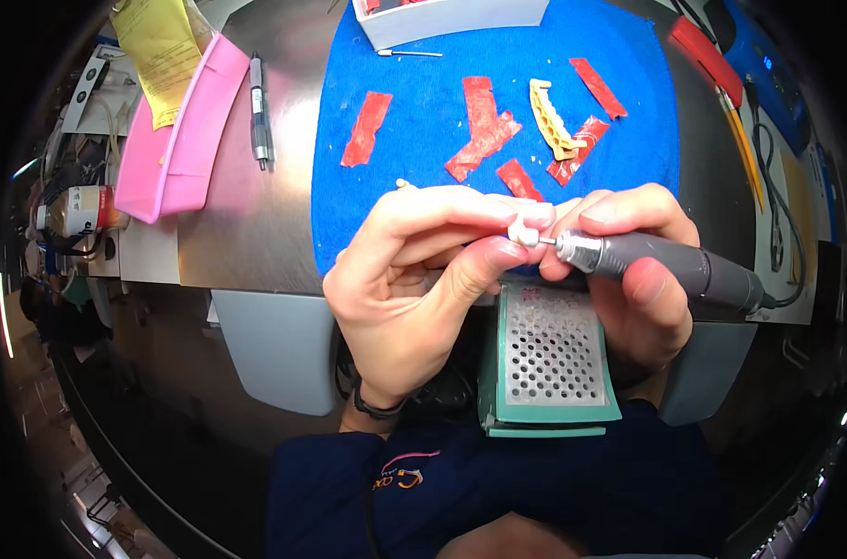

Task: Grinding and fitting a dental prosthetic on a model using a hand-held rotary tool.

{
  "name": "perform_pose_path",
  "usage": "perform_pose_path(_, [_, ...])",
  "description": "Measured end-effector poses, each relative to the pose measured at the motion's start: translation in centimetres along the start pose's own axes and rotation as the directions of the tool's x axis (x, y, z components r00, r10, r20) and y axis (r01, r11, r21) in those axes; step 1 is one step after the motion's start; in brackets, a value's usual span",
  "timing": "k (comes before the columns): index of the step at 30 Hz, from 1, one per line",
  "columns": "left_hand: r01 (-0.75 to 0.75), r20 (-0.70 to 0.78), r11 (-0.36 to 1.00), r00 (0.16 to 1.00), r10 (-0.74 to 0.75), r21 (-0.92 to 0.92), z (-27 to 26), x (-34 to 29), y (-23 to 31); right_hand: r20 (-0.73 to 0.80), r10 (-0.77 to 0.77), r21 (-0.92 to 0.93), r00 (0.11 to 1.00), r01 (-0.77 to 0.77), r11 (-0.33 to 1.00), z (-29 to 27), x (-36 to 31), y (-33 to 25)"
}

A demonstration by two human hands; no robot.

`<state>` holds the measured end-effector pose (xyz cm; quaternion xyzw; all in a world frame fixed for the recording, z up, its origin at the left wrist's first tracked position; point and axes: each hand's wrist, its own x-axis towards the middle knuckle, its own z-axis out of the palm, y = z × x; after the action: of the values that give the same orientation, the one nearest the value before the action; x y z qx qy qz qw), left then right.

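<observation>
A small off-white tooth-shaped piece is pinched between the thumb and fingertips of my left hand. My right hand is closed around a dark grey rotary handpiece. Its thin metal shank points left, and the pale tip meets the tooth-shaped piece or sits right against it. Both hands are close together over the near edge of a blue towel, their fingertips almost touching. Beyond them lie several red strips and a yellow curved dental framework, one end of which rests by a strip.
Below my hands stands a green box with a perforated metal top. A white tray and a thin metal bur are at the far side. Left are a pen and pink bin; right, a blue control unit and the handpiece cable.
</observation>
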<state>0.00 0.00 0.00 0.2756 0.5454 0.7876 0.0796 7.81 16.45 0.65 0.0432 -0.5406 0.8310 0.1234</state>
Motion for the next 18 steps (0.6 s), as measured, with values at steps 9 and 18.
perform_pose_path(9, [0.018, -0.041, 0.999, 0.999, -0.02, -0.04, 0.5, -0.3, 0.0, -0.003, -0.001, -0.083, 1.0, 0.001, 0.997, 0.3, 0.0, -0.5])
perform_pose_path(18, [-0.019, -0.027, 1.0, 0.999, 0.018, -0.009, 0.1, -0.2, -0.2, 0.011, -0.005, -0.085, 1.0, 0.006, 0.996, 0.2, 0.1, -0.4])
